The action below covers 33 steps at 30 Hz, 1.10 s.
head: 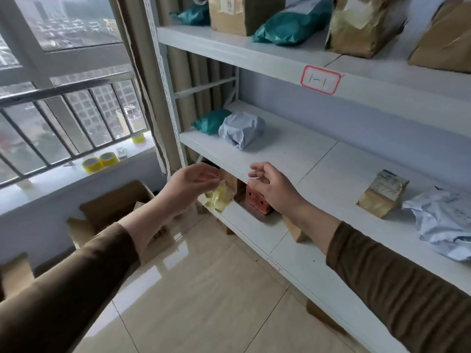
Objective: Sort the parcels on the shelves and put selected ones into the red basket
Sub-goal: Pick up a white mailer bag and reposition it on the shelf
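Left hand: our left hand [195, 183] hangs in front of the shelf edge, grip spread and curved, holding nothing that we can make out.
Right hand: our right hand [271, 187] is raised at the middle shelf's near edge, grip loosely curled; a thin pale sliver shows at the fingertips [254, 174], and we cannot tell what it is.
Middle shelf: on the white middle shelf [300, 159] we see a teal bag [210, 121] touching a pale blue bag [242, 129] at the far left, and at the right a taped brown parcel [382, 193] just beside a crumpled white mailer [444, 222].
Top shelf: the top shelf [229, 45] carries two teal mailers [290, 22] and several brown paper parcels [362, 26].
Writing: a red-bordered shelf tag [320, 79] reads "1-1"; a small label [229, 5] on one brown parcel seems to read "89".
Lower shelf: below our hands sit a yellow-taped parcel [219, 197] and a red box [257, 202].
Floor: open cardboard boxes [114, 205] stand at the left; we cannot see their contents.
Sill: yellow tape rolls [100, 161] rest on the window sill.
Red basket: we cannot see it.
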Available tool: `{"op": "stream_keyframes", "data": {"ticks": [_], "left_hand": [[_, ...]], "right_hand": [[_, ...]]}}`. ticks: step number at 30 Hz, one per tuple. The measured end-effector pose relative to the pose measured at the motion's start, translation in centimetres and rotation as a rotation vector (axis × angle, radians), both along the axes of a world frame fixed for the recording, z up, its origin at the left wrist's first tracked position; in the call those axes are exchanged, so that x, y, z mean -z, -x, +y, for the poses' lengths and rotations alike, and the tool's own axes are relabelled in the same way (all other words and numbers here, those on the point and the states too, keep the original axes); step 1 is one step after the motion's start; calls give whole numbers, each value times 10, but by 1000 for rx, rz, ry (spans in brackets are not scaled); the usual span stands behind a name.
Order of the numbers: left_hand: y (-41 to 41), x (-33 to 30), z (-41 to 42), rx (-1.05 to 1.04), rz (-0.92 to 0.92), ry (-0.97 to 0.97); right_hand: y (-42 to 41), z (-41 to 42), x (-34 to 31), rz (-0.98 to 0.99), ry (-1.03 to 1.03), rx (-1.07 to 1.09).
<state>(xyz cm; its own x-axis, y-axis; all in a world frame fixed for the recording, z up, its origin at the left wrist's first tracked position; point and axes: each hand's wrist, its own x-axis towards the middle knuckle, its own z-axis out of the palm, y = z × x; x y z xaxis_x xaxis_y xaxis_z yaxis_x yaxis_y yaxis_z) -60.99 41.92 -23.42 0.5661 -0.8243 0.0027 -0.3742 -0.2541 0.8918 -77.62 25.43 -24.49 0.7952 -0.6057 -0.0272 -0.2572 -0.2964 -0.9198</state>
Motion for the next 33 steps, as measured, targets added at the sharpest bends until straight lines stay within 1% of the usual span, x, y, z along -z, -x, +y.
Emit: {"op": "stream_keyframes", "data": {"ticks": [4, 8, 15, 19, 23, 27, 29, 31, 33], "left_hand": [[-78, 5, -15, -26, 6, -5], [-153, 18, -45, 8, 32, -15], [-294, 37, -101, 132, 53, -41], [-355, 50, -141, 218, 50, -89], [-389, 67, -196, 278, 86, -98], [-409, 91, -259, 318, 119, -163], [-415, 100, -290, 317, 128, -180], [-421, 110, -320, 297, 187, -207], [-425, 119, -347, 278, 237, -228]], "right_hand": [[-82, -15, 2, -9, -37, -19], [-153, -40, 11, 4, -34, 24], [-271, -78, 28, 38, -42, 194], [-315, -99, 44, 76, -69, 331], [-336, -128, 65, 97, -151, 482], [-349, -171, 87, 105, -215, 603], [-357, -196, 98, 89, -241, 656], [-362, -228, 115, 89, -269, 714], [-365, -258, 138, 79, -297, 718]]}}
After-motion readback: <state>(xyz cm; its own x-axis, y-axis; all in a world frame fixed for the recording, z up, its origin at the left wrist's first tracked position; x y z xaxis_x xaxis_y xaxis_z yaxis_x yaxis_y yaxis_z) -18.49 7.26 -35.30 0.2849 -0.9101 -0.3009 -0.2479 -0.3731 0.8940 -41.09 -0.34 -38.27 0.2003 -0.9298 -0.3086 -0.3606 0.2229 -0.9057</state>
